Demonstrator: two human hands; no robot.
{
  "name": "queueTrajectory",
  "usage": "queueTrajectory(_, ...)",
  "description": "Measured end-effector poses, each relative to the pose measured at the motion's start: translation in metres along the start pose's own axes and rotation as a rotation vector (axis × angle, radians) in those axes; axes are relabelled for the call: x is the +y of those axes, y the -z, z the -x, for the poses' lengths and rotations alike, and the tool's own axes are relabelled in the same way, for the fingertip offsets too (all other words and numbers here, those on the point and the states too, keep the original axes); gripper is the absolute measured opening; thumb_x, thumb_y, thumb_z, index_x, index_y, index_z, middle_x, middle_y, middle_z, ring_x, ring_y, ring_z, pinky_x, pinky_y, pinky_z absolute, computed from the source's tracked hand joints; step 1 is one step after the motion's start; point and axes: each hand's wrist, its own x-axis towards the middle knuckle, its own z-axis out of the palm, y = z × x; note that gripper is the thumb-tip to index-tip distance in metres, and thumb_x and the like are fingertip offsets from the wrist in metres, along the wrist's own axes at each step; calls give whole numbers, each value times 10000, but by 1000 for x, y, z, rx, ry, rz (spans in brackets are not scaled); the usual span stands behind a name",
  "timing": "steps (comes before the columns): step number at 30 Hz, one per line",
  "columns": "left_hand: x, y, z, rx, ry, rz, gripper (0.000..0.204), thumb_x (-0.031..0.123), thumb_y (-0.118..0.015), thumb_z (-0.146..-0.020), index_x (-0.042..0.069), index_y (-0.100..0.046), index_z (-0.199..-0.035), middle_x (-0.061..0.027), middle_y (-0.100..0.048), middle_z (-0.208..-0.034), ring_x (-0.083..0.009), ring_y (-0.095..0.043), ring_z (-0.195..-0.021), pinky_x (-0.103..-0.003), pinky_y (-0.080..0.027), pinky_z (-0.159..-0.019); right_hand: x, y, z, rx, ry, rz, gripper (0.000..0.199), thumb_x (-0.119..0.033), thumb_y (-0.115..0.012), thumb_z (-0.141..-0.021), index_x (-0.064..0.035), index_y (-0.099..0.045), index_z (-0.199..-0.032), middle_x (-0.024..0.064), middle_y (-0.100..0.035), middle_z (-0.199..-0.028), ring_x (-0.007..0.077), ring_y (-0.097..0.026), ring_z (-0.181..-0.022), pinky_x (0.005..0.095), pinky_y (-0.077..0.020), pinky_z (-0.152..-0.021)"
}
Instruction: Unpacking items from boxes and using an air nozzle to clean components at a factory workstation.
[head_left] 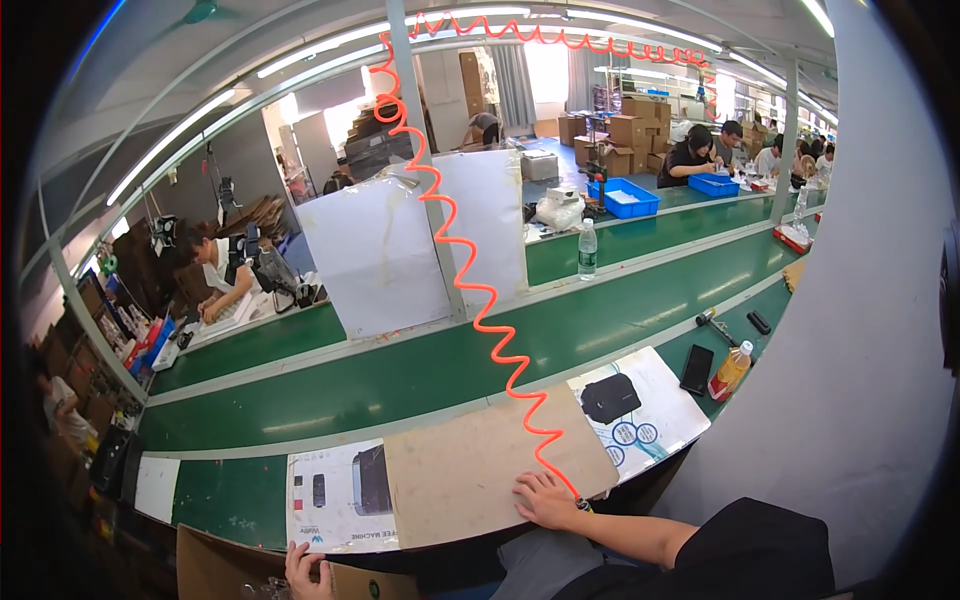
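Observation:
My right hand [545, 500] lies palm down on a tan cardboard sheet [450, 470], its fingers spread and nothing visible in them. Beside that wrist, the lower end of a coiled orange-red air hose [515, 375] meets a small dark fitting, partly hidden. At the lower edge, my left hand [305, 574] is over an open cardboard box [215, 562], close to its flap, with fingers apart. Clear, shiny pieces [268, 589] show inside the box next to that hand; their kind is hard to make out.
White printed cardboard [335, 530] flanks the tan sheet. Beyond runs a green conveyor belt [300, 410]. At right lie a phone [697, 369], a drink bottle [731, 371] and a hammer-like tool [714, 322]. White panels [385, 255] stand across the belt; several people work farther off.

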Motion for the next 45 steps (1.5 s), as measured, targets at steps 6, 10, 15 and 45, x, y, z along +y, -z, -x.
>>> queueTrajectory(6,-9,-4,5,67,-98,11,186,145,-632,-919,22,-672,-1053,-159,-607,-1235,-347,-510,-1226,-434,-390,-1064,1,-4,2,55,16,-5,330,-318,-666,-867,-114,-622,-1123,59,-562,-1242,237,-505,-1217,417,-403,-1006)
queueTrajectory(10,-8,-2,4,81,-125,12,172,137,-648,-908,16,-672,-1028,-163,-618,-1196,-344,-523,-1196,-436,-402,-1046,1,-3,1,60,25,14,330,-328,-657,-871,-104,-631,-1112,63,-561,-1238,239,-500,-1213,385,-424,-1001)
queueTrajectory(15,-6,-1,3,102,-97,18,153,123,-698,-870,13,-672,-974,-168,-628,-1142,-345,-539,-1153,-436,-418,-1012,1,-3,2,48,6,-30,325,-317,-664,-872,-112,-615,-1119,69,-561,-1247,246,-504,-1225,423,-398,-1019)
queueTrajectory(45,0,-4,4,177,-80,-10,94,110,-666,-864,28,-644,-904,-144,-648,-999,-333,-548,-1037,-436,-435,-936,3,-5,2,50,16,-14,324,-321,-668,-866,-120,-614,-1115,61,-565,-1242,241,-505,-1218,421,-396,-1013)
